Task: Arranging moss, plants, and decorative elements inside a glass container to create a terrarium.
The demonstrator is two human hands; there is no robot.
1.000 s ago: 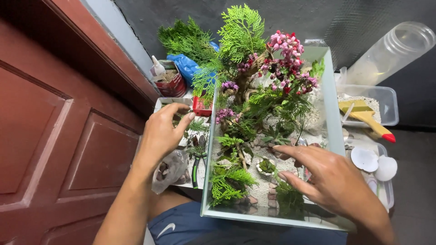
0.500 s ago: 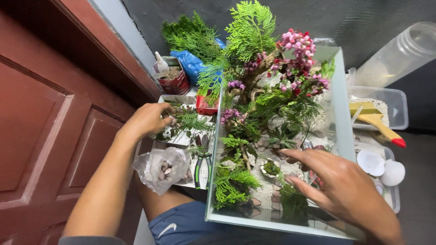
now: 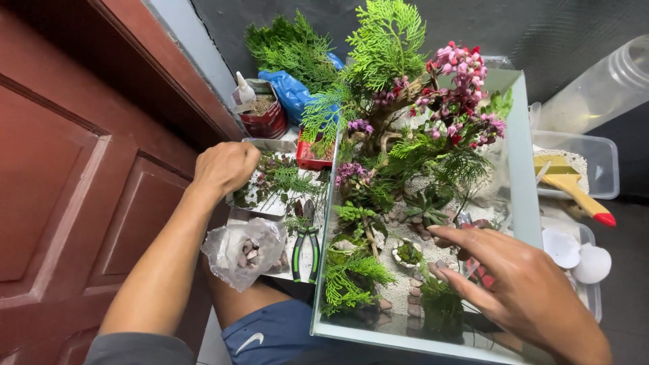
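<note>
A big brown wooden door (image 3: 74, 182) fills the left side. Next to it stands a glass tank (image 3: 527, 176) with white sand, green plants (image 3: 385, 40), pink flowers (image 3: 460, 74) and a path of small stones (image 3: 414, 297).

The right hand (image 3: 524, 287) is over the near right part of the tank, above the sand and stones. Its fingers (image 3: 460, 236) are spread apart and hold nothing.

The left hand (image 3: 226, 167) is outside the tank, at the far left edge of a white tray (image 3: 263, 206) with green sprigs in it. Its fingers are curled in, and you cannot tell if they hold something.

Near the tray lies a clear bag of pebbles (image 3: 243, 251). Just beside the bag lie green pliers (image 3: 305, 247).

To the right of the tank lie a brush with a red tip (image 3: 571, 186) and 2 white shells (image 3: 578, 253).
</note>
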